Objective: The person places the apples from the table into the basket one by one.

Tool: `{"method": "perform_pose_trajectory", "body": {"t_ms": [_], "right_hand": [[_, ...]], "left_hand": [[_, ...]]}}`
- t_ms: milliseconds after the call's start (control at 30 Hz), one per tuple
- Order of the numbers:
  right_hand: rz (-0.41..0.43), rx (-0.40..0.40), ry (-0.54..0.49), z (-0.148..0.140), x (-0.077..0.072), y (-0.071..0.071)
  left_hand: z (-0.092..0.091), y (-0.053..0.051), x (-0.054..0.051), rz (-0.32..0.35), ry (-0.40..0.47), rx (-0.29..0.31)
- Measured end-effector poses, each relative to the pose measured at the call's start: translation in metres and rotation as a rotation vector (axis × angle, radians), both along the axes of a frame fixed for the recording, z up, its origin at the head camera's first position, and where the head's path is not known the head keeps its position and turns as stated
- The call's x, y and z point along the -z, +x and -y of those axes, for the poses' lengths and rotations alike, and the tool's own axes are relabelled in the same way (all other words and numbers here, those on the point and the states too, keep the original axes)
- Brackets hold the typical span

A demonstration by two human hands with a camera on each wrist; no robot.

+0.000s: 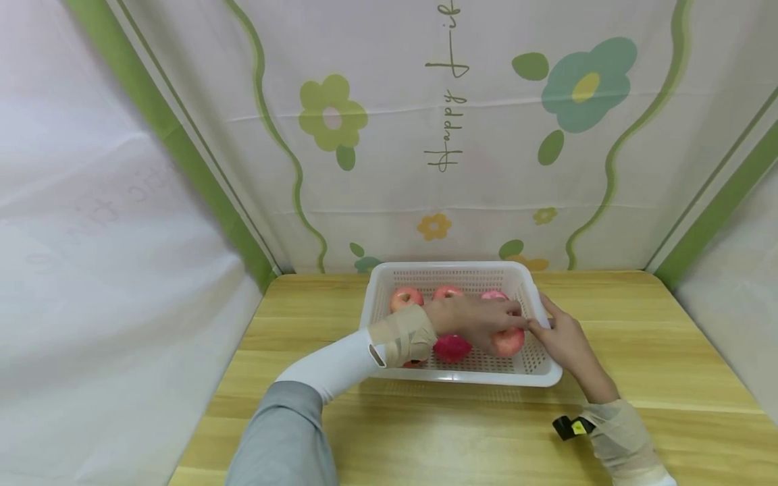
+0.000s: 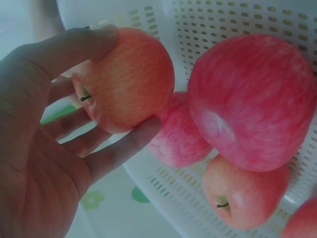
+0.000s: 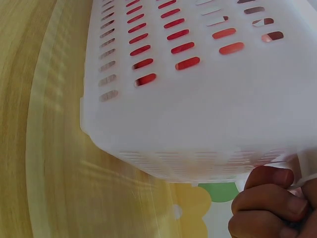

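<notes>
A white perforated plastic basket [image 1: 462, 377] stands on the wooden table with several apples in it. My left hand [image 1: 477, 320] reaches over it and holds a light red apple [image 2: 133, 74] between thumb and fingers, near the basket's right end. Beside that apple in the left wrist view are a pink apple [image 2: 181, 134], a large deep-pink apple [image 2: 252, 104] and a light red apple [image 2: 242, 193] with its stem showing. My right hand [image 1: 565, 341] grips the basket's right rim; in the right wrist view its fingers [image 3: 267, 201] curl at the edge.
Two more apples, a left one [image 1: 406, 298] and a middle one [image 1: 448, 292], lie along the basket's back side. The wooden table [image 1: 437, 432] extends around the basket. Behind it hangs a flower-printed cloth [image 1: 389, 182], with white cloth on both sides.
</notes>
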State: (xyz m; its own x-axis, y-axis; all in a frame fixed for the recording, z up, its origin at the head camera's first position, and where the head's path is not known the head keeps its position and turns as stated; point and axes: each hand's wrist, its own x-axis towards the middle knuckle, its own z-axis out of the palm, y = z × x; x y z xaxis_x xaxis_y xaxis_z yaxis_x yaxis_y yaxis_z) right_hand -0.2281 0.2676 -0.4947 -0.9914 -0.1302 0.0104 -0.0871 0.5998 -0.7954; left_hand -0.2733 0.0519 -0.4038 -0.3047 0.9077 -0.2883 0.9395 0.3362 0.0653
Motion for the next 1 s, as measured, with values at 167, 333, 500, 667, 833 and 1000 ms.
{"method": "perform_pose_trajectory", "body": {"t_ms": [167, 333, 500, 667, 833, 1000], "right_hand": [[0.007, 0.005, -0.003, 0.001, -0.001, 0.000], [0.018, 0.008, -0.009, 0.001, -0.002, 0.001], [0.022, 0.014, -0.012, 0.001, -0.001, 0.001], [0.014, 0.009, -0.011, 0.001, -0.001, 0.000], [0.020, 0.011, -0.015, 0.002, -0.001, 0.001], [0.026, 0.011, -0.019, 0.002, -0.001, 0.001]], "left_hand": [[0.000, 0.000, 0.005, 0.021, -0.005, 0.004], [0.001, -0.002, 0.011, 0.010, -0.006, 0.015], [0.001, -0.003, 0.017, -0.008, 0.001, 0.047], [-0.002, -0.001, 0.022, -0.047, -0.038, 0.091], [-0.006, 0.001, 0.026, -0.040, -0.094, 0.079], [-0.008, 0.003, 0.028, -0.013, -0.131, 0.046]]}}
